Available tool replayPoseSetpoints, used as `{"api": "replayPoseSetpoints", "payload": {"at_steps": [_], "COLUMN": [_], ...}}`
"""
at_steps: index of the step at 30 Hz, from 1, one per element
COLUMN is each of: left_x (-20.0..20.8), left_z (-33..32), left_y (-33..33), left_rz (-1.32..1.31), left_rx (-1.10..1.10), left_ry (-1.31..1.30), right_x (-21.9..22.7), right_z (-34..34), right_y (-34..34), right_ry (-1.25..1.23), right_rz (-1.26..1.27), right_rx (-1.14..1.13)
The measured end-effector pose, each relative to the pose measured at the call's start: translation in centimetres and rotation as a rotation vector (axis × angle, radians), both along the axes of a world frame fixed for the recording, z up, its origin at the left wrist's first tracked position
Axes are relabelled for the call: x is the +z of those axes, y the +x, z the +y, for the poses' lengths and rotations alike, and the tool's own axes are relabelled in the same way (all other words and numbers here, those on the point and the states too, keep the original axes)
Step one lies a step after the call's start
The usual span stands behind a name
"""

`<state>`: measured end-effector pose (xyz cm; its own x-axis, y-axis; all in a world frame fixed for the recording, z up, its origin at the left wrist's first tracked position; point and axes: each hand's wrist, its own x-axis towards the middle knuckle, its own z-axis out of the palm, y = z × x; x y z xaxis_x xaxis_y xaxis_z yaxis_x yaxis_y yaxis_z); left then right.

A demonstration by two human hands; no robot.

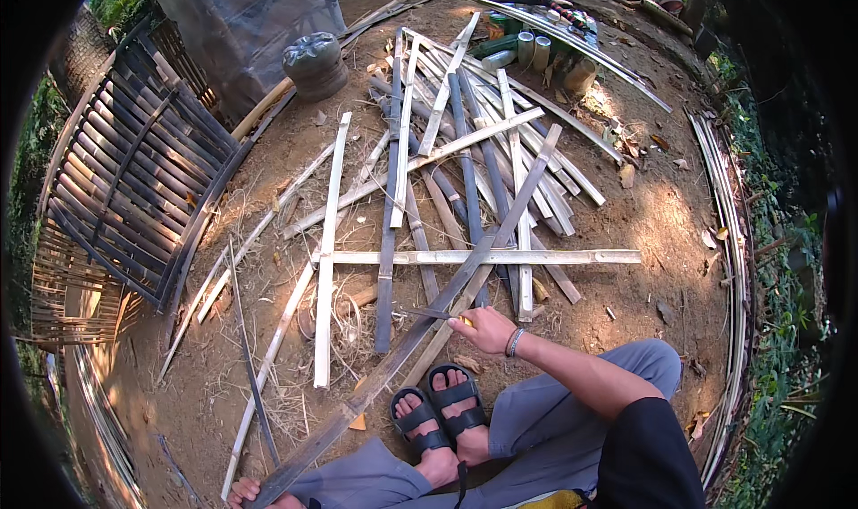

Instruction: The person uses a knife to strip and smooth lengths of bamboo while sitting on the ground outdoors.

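Note:
My right hand (490,332) is closed around the yellow handle of a knife (426,312), whose blade points left across a long dark bamboo strip (357,403). That strip runs slantwise from the lower left, past my sandalled feet, up to the pile. At its near end my left hand (255,493) grips it, partly cut off by the lower edge of the view. Beyond the knife, a pale split bamboo piece (563,257) lies crosswise. Another pale strip (331,250) rests on the ground left of the knife.
Many bamboo strips (438,134) overlap in a loose pile ahead. A slatted bamboo panel (134,169) stands at the left, near a full plastic bag (315,67). Bamboo tubes (534,51) sit at the back. Long thin strips (728,241) line the right edge. Fibre shavings (353,330) litter the dirt.

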<state>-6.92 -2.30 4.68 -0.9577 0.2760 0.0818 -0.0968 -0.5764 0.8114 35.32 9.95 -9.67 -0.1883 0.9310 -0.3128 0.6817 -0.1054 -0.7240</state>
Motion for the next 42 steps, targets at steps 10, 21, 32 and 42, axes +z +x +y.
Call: {"api": "replayPoseSetpoints", "payload": {"at_steps": [10, 21, 32, 42], "left_x": [0.4, 0.7, 1.0, 0.2], "left_z": [-0.6, -0.5, -0.9, -0.2], "left_y": [-0.1, 0.1, 1.2, 1.4], "left_rz": [0.038, 0.071, 0.047, 0.051], "left_rx": [-0.109, -0.046, -0.101, -0.08], "left_ry": [0.068, 0.027, 0.014, -0.007], "right_x": [2.4, 3.2, 2.2, 5.1], "right_z": [-3.0, -3.9, -3.9, -6.3], "right_y": [-4.6, -6.3, -4.5, -8.8], "right_ry": [-0.01, 0.028, -0.003, 0.046], "right_rz": [0.049, -0.022, -0.073, -0.066], "right_rx": [-0.061, 0.001, -0.221, -0.011]}}
